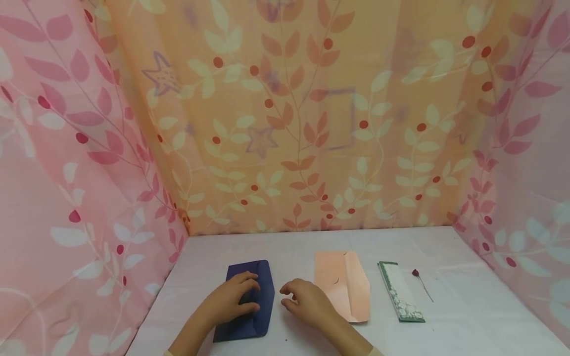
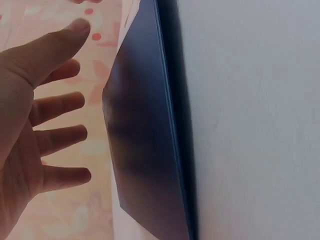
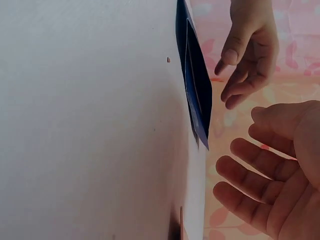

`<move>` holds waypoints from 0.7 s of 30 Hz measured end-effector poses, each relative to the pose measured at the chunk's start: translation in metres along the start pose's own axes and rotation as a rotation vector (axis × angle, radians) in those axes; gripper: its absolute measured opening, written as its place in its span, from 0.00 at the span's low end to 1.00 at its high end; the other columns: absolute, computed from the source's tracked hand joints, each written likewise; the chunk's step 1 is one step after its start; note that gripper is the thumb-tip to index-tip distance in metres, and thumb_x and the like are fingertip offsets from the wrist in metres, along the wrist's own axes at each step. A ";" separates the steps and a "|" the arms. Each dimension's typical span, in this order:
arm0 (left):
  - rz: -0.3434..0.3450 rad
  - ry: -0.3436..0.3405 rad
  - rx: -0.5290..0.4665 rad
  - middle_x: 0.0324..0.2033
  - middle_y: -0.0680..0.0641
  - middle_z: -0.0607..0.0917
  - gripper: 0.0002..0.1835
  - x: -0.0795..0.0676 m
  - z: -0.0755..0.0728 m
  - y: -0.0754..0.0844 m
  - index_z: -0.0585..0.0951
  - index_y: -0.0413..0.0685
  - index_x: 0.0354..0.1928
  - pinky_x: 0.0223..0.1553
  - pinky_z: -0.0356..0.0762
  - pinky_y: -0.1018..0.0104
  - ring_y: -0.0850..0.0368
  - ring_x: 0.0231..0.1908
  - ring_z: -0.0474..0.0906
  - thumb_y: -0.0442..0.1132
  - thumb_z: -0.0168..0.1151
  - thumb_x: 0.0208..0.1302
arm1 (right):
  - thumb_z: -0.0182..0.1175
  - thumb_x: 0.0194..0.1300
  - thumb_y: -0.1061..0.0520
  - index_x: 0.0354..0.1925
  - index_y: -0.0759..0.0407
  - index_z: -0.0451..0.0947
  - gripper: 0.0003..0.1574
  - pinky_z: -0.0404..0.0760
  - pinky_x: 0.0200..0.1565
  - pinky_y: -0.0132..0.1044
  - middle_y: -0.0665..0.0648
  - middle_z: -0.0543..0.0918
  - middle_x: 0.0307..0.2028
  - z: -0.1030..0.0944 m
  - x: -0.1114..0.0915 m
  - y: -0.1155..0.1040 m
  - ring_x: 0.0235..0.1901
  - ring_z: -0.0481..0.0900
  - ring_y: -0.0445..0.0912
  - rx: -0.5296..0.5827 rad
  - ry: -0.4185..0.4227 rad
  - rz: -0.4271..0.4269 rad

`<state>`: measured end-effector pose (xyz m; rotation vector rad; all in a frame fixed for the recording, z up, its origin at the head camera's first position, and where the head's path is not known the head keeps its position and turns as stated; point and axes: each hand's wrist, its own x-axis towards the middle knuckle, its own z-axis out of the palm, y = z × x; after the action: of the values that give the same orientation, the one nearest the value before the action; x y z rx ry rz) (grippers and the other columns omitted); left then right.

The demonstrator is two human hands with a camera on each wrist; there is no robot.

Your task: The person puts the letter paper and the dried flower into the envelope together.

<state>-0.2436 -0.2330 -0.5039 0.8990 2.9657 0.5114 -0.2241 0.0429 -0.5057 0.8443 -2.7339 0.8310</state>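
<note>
A navy blue envelope [image 1: 265, 296] lies on the left part of the white table, its flap folded out to the right. Above it hovers my left hand [image 1: 231, 300], with fingers spread and relaxed. In the left wrist view, a gap separates this hand [image 2: 25, 105] from the envelope [image 2: 142, 130], and nothing is held. My right hand [image 1: 307, 302] hangs between the navy envelope and a peach envelope [image 1: 331, 272], its fingers loosely bent. The right wrist view shows the right hand [image 3: 285, 170] holding nothing. There the navy envelope [image 3: 200, 85] gapes slightly at its mouth.
Right of the peach envelope lies a narrow green-edged card [image 1: 401, 291] with white flowers. Beside it is a small dried red rose [image 1: 415, 272] on a thin stem. Patterned curtains [image 1: 311, 163] enclose the table's back and both sides.
</note>
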 end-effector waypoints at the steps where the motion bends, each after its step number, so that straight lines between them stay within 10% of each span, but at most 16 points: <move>1: 0.007 0.015 0.014 0.66 0.50 0.77 0.23 0.001 0.001 0.002 0.82 0.62 0.53 0.65 0.73 0.40 0.44 0.69 0.72 0.63 0.69 0.62 | 0.69 0.66 0.49 0.46 0.47 0.85 0.11 0.81 0.37 0.30 0.44 0.86 0.41 -0.001 -0.002 0.001 0.34 0.81 0.34 -0.013 -0.001 -0.004; 21: 0.159 0.164 0.092 0.66 0.50 0.77 0.23 0.010 0.022 0.060 0.79 0.62 0.57 0.54 0.81 0.44 0.48 0.62 0.78 0.57 0.71 0.64 | 0.72 0.64 0.50 0.45 0.49 0.85 0.11 0.84 0.42 0.35 0.44 0.86 0.41 -0.037 -0.037 0.030 0.41 0.83 0.39 -0.275 0.071 -0.185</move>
<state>-0.2173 -0.1736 -0.5052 1.1625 3.1030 0.4771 -0.2110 0.1012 -0.5004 0.9678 -2.5782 0.4293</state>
